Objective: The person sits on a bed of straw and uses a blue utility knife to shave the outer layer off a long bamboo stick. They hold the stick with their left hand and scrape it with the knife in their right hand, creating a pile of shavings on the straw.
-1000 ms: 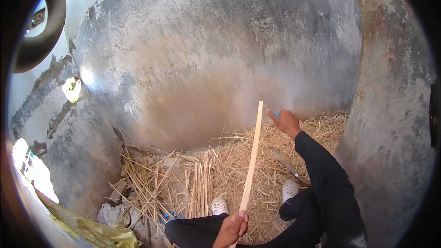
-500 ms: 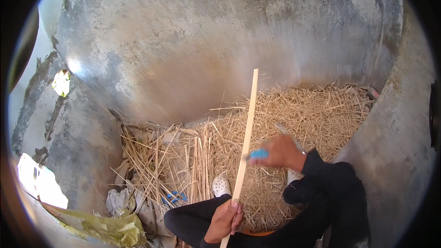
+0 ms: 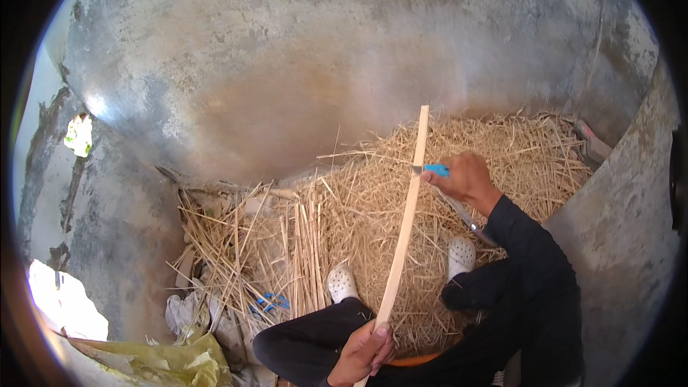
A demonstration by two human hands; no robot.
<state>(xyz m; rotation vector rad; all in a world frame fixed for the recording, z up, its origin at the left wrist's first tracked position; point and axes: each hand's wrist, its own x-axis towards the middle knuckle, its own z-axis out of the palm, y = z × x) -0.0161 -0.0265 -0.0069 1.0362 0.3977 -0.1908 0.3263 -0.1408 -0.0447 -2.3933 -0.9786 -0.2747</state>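
Note:
A long pale strip of wood or bamboo (image 3: 403, 251) slants up and away from me. My left hand (image 3: 364, 352) is closed round its near end, thumb on top. In my right hand (image 3: 464, 178) is a blue-handled knife (image 3: 434, 170); its short dark blade lies against the strip well up toward the far end. The fingers wrap the handle and hide part of it. Beneath the strip spreads a thick layer of thin shavings (image 3: 502, 158).
A long metal tool (image 3: 473, 228) lies on the shavings below my right forearm. Loose thin sticks (image 3: 308, 258) lie at left, beside blue scraps (image 3: 269, 302) and a yellowish sheet (image 3: 183, 362). My white clogs (image 3: 342, 283) flank the strip. A concrete wall (image 3: 287, 64) rises beyond.
My right hand has moved the knife up along the strip toward its far end. The strip and my left hand have shifted slightly right, and the view has shifted a little.

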